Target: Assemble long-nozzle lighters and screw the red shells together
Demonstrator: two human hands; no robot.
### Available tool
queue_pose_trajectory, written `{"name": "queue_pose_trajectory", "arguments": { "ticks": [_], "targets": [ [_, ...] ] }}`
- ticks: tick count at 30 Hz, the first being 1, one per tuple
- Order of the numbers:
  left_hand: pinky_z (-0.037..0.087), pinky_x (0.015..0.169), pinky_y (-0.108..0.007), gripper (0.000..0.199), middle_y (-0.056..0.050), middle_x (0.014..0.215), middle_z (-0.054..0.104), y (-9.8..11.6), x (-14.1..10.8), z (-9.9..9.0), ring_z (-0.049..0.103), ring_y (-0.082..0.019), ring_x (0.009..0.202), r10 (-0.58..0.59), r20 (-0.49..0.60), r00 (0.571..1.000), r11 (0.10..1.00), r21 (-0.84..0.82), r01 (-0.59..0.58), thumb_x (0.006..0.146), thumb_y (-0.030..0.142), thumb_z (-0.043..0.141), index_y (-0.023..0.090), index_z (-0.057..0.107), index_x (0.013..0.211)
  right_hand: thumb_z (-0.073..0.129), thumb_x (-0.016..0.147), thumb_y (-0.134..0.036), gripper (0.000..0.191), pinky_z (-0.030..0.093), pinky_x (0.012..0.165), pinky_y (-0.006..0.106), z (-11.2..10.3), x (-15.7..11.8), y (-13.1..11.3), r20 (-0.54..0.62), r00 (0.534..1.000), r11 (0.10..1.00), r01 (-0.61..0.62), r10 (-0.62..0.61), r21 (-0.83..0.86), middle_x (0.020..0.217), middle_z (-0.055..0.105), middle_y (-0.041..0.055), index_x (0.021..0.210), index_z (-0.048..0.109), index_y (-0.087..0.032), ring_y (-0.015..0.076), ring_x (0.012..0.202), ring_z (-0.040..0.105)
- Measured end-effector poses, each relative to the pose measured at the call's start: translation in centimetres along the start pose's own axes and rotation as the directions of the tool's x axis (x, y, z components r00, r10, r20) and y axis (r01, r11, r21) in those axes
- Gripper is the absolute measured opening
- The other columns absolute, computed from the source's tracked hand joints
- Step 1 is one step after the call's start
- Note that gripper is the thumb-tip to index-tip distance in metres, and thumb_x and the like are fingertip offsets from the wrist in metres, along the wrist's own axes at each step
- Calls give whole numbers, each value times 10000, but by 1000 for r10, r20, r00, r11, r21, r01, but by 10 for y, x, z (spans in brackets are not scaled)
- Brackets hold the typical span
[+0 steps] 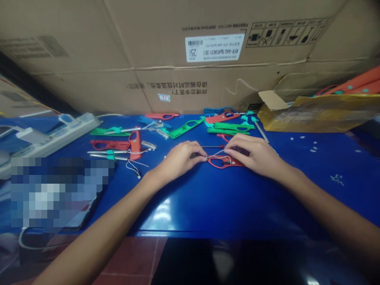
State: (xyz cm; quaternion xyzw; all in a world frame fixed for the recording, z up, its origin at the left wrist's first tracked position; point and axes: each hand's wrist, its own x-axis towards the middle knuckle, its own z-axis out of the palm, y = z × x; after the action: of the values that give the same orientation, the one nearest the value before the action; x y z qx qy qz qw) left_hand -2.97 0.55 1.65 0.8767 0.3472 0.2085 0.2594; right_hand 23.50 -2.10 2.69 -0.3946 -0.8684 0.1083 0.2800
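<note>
My left hand (182,158) is closed in a pinch, thumb and forefinger on the end of a thin white wire (218,156). My right hand (252,154) pinches the same wire from the other side. Below the fingers lies a red lighter shell half (218,163) with an oval trigger loop; my right hand covers part of it. A small black part (229,162) with a white lead rests by the shell. Just behind, a thin metal rod (210,147) with a dark red end lies between the hands. A second red shell piece (222,137) is partly hidden by my right hand.
Green shell halves (187,128), red ones (109,145) and metal tubes (107,157) lie along the back and left. A power strip (71,130) and a blurred flat device (59,194) are at left. An open carton (320,114) stands back right, before a large cardboard wall (154,47).
</note>
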Motion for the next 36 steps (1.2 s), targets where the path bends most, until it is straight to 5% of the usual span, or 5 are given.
{"name": "queue_pose_trajectory", "arguments": {
  "ticks": [5, 11, 16, 26, 36],
  "targets": [
    [515, 892, -337, 116, -59, 1023, 727, 2, 1, 0, 666, -191, 951, -27, 13, 1000, 999, -25, 27, 944, 241, 671, 192, 763, 995, 599, 982, -309, 165, 485, 670, 328, 12, 3, 2, -72, 990, 993, -121, 121, -2, 876, 679, 48, 932, 691, -182, 166, 709, 613],
    [522, 881, -340, 118, -60, 1006, 723, 4, 0, -3, 669, -187, 926, -30, 15, 999, 998, -57, 30, 937, 248, 662, 188, 758, 973, 539, 1008, -323, 232, 528, 748, 353, -6, -1, 6, 48, 997, 996, -52, 56, -77, 1075, 659, 106, 1123, 667, -167, 177, 786, 634],
    [523, 880, -337, 107, -55, 995, 719, 6, 0, -4, 670, -188, 918, -25, 18, 1000, 997, -78, 27, 931, 243, 669, 198, 758, 970, 522, 1026, -361, 250, 527, 843, 350, -21, -3, -13, 249, 969, 998, 27, -12, -59, 1021, 712, 67, 1048, 730, -224, 203, 932, 678],
    [496, 826, -305, 110, -40, 989, 717, 10, -1, -8, 650, -178, 902, -57, 61, 997, 998, -15, 58, 947, 244, 650, 199, 739, 994, 481, 1039, -350, 285, 533, 767, 348, -3, -3, -8, 188, 979, 963, -22, 74, -267, 1082, 685, 85, 1108, 716, -203, 220, 911, 689],
    [468, 867, -335, 187, -51, 1121, 696, 11, -3, -1, 634, -189, 974, -71, 59, 996, 997, 13, 70, 971, 269, 637, 198, 661, 1143, 445, 1037, -352, 244, 537, 753, 367, 0, 1, -10, 221, 961, 962, -106, 164, -252, 1122, 622, 93, 990, 626, -195, 217, 879, 665]
  ]
}}
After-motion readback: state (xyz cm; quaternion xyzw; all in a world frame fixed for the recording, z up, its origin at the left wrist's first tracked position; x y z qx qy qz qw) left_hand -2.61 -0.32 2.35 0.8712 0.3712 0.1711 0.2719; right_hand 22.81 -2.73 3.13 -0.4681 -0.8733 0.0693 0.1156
